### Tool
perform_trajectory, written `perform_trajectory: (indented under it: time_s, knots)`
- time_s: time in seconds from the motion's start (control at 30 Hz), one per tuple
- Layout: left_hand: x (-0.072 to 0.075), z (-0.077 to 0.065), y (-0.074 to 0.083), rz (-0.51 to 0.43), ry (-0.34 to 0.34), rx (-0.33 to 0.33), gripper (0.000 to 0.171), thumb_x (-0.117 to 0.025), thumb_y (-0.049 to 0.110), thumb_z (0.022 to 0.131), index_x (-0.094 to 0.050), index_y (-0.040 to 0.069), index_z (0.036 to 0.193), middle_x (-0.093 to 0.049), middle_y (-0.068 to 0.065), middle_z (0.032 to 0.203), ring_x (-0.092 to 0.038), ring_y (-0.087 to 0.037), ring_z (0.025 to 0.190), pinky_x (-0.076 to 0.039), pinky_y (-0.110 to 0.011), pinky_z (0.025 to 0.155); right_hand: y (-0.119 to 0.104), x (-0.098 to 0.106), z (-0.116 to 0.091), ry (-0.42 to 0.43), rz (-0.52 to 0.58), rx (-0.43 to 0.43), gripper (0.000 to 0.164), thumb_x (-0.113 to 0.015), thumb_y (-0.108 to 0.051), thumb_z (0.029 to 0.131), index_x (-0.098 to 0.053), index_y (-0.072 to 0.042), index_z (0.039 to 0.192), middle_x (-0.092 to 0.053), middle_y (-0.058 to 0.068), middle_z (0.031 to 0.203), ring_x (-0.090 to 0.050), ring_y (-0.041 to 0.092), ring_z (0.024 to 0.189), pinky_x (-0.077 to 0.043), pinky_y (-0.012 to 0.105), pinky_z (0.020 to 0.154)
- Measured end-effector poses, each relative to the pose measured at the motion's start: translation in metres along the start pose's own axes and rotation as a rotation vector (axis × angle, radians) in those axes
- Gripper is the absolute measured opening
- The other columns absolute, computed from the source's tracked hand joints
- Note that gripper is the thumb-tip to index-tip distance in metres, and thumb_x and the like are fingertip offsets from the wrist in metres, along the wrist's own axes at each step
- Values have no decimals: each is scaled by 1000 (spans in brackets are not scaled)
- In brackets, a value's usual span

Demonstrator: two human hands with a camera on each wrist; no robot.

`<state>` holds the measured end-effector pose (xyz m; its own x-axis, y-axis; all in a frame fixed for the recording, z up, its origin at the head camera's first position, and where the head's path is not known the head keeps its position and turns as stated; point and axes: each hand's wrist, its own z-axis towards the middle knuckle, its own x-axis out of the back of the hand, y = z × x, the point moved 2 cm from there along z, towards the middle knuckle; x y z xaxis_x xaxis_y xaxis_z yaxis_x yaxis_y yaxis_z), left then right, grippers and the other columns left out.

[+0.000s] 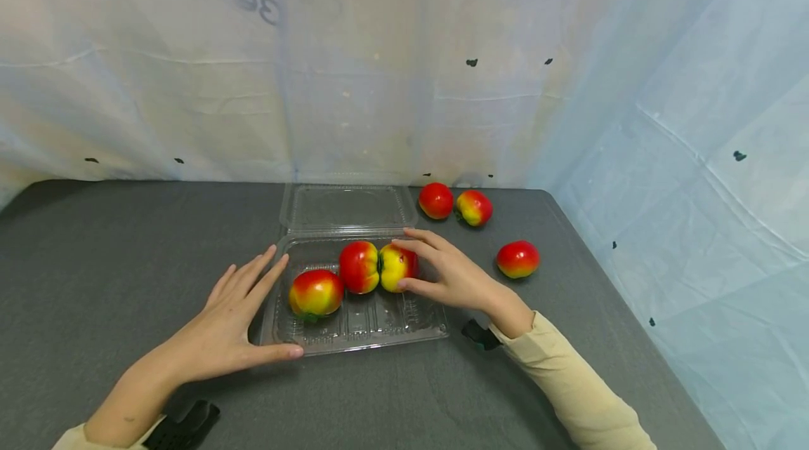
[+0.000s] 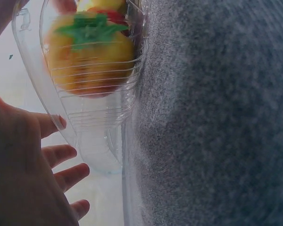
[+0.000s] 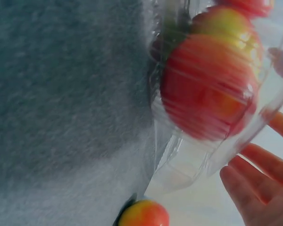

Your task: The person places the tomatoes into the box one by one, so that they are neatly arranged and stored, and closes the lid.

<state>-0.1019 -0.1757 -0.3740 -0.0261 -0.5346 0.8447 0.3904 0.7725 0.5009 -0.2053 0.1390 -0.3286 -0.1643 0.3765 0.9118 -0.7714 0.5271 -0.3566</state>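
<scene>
1. Head view: noted clear container (image 1: 363, 347) on grey worktop (image 1: 126, 260), about mid-width, open lid (image 1: 346, 208) laid back to the worktop's far edge.
2. Head view: counted three red-yellow fruits (image 1: 316, 292) inside, one toward the container's left edge, two side by side toward its right edge.
3. Head view: logged left hand (image 1: 237, 323) spread along the container's left edge, thumb at its near-left corner; right hand (image 1: 445, 271) with thumb and fingers parted around the rightmost fruit (image 1: 393, 269). Cannot tell whether touching.
4. Head view: found three loose fruits (image 1: 518, 259), two near the worktop's far edge beside the lid, one nearer its right edge.
5. Left wrist view: observed fingers (image 2: 70, 178) spread beside the container, forefinger overlapping its rim; green leafy cap (image 2: 89, 29) toward the near wall.
6. Right wrist view: recorded fingers (image 3: 247, 181) extended beside the container; fruit blurred behind clear wall.
</scene>
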Motion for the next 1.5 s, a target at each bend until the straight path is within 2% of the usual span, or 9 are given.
perform_trajectory:
  time_s: [0.13,0.37,0.53,0.63,0.87,1.1,1.5]
  knots:
    - [0,1,0,1,-5,7,115,-71,67,71,-5,25,156,-6,-12,161,-17,-42,141,3,-60,115,3,2,-6,33,19,-36,59,-70,-31,88,-50,-14,140,-41,12,147,-41,26,135,-39,47,108]
    - [0,2,0,-3,-6,12,115,-70,68,71,-5,26,156,-8,-12,161,-17,-41,140,0,-62,114,12,7,-18,45,30,-100,59,-69,-33,88,-48,-17,141,-38,8,150,-40,25,136,-40,47,107]
    - [1,2,-1,-4,-3,6,115,-70,67,71,-5,26,156,-7,-12,161,-17,-41,141,0,-61,114,18,11,-25,57,28,-135,60,-70,-33,88,-49,-15,141,-38,6,150,-39,25,136,-40,48,107]
    - [1,2,-1,-5,-4,6,115,-70,68,71,-5,26,156,-7,-11,161,-17,-41,141,1,-61,114,21,13,-30,72,26,-138,60,-71,-31,87,-50,-13,140,-38,7,150,-39,27,136,-41,48,106]
    - [1,2,-1,-6,-6,4,115,-70,67,71,-5,25,156,-7,-12,161,-17,-41,141,0,-61,114,31,19,-40,102,2,-165,61,-73,-26,86,-48,-17,141,-36,7,151,-37,27,137,-39,49,107]
    - [1,2,0,-11,-8,7,115,-70,68,71,-10,20,156,-7,-12,161,-17,-41,141,0,-62,114,37,26,-50,130,-15,-187,60,-72,-24,86,-49,-16,141,-36,9,150,-37,29,136,-40,52,106]
    - [1,2,-1,-13,-5,7,115,-70,68,71,-10,20,156,-7,-12,161,-17,-41,141,1,-62,114,51,33,-67,137,-50,-234,59,-71,-24,88,-48,-13,141,-35,15,151,-36,35,136,-37,57,105]
